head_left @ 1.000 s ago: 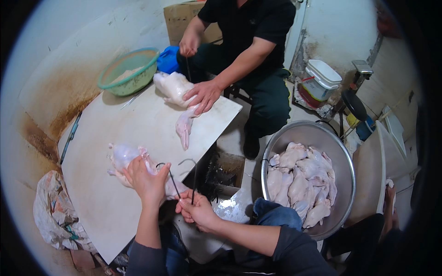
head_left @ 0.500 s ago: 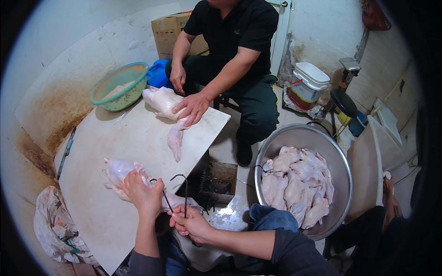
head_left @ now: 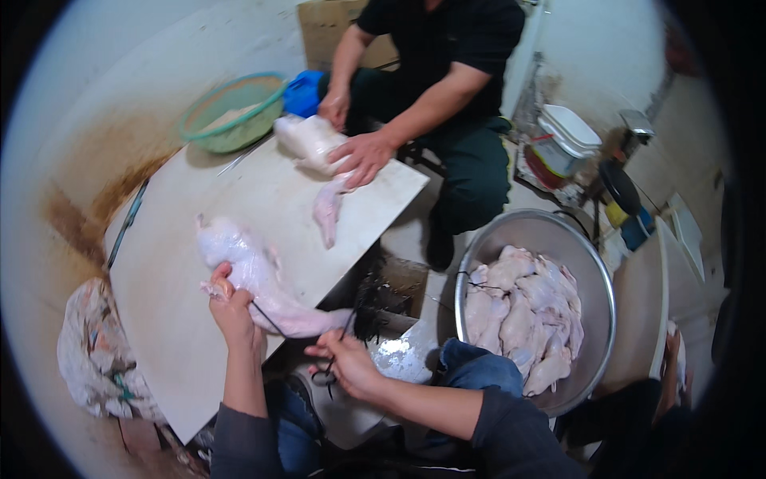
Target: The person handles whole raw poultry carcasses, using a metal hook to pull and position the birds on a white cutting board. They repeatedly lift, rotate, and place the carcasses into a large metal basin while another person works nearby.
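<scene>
A pale plucked bird (head_left: 255, 275) lies on the white board (head_left: 191, 239) with its neck stretched toward the board's near edge. My left hand (head_left: 233, 307) grips its body from below. My right hand (head_left: 347, 363) holds a thin black cord (head_left: 267, 319) that runs across the neck to my left hand, with a small dark loop hanging under the fingers. Across the board a person in a dark shirt presses a hand (head_left: 363, 156) on a second plucked bird (head_left: 315, 148).
A big metal basin (head_left: 594, 295) full of plucked birds stands at my right. A green bowl (head_left: 231, 108) and a blue container (head_left: 303, 92) sit at the board's far end. A crumpled cloth (head_left: 96, 359) lies at left. Buckets and clutter stand at far right.
The bird now lies stretched out along the board with its neck near my right hand. Both my hands have moved right and closer together along the cord.
</scene>
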Demonstrator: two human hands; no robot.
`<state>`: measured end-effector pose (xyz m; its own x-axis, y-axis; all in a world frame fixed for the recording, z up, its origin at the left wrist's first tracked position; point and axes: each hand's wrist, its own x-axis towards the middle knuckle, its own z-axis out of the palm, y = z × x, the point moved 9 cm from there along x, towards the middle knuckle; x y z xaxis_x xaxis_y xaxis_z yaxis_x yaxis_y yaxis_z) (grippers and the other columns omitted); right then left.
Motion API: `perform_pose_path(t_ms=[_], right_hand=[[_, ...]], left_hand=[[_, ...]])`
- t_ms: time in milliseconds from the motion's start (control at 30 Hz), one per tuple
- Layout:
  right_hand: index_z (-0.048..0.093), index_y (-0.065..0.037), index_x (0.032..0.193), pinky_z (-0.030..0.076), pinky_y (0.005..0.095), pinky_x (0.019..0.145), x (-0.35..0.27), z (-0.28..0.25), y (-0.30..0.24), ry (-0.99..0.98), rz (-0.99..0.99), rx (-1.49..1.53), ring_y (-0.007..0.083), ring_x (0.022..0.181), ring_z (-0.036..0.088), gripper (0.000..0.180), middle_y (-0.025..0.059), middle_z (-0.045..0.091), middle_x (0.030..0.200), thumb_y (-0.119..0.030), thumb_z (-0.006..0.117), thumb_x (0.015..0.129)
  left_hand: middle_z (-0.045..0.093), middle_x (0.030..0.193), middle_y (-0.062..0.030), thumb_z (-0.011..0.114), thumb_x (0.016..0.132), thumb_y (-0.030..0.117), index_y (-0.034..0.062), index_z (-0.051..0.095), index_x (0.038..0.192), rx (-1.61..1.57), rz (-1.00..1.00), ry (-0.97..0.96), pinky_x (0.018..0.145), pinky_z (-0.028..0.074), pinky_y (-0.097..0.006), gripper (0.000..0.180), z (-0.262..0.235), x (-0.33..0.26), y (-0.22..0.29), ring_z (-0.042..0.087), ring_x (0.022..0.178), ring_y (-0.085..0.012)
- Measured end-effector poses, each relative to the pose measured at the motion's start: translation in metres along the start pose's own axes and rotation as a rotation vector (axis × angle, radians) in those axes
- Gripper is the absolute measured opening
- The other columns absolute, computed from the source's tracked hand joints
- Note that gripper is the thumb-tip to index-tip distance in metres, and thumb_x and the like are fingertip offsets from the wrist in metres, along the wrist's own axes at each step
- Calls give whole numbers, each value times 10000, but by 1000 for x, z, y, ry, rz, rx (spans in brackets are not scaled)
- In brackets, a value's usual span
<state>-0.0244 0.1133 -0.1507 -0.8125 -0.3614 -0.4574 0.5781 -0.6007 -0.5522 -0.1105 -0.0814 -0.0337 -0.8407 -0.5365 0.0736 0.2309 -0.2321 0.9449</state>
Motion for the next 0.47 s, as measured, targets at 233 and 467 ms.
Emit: perform_pose_path(t_ms=[233,467], right_hand=[[548,-50,1010,591,305,730,-22,32,-51,-140,-495,-413,163,1071,614,219,47,548,1034,-231,468,1101],[543,-73,1035,575,335,787,-11,23,-57,-302,-408,-492,133,935,579,246,70,558,1219,-283,439,1110]], left_hand=[[536,1343,-188,548,744,-88,44,515,1188,826,762,120,1065,421,-373,464,16,-30,81,533,1266,-322],[653,1224,-201,680,900,206,79,440,1470,967,397,-948,995,467,-461,632,106,-74,-1,628,1138,-354]])
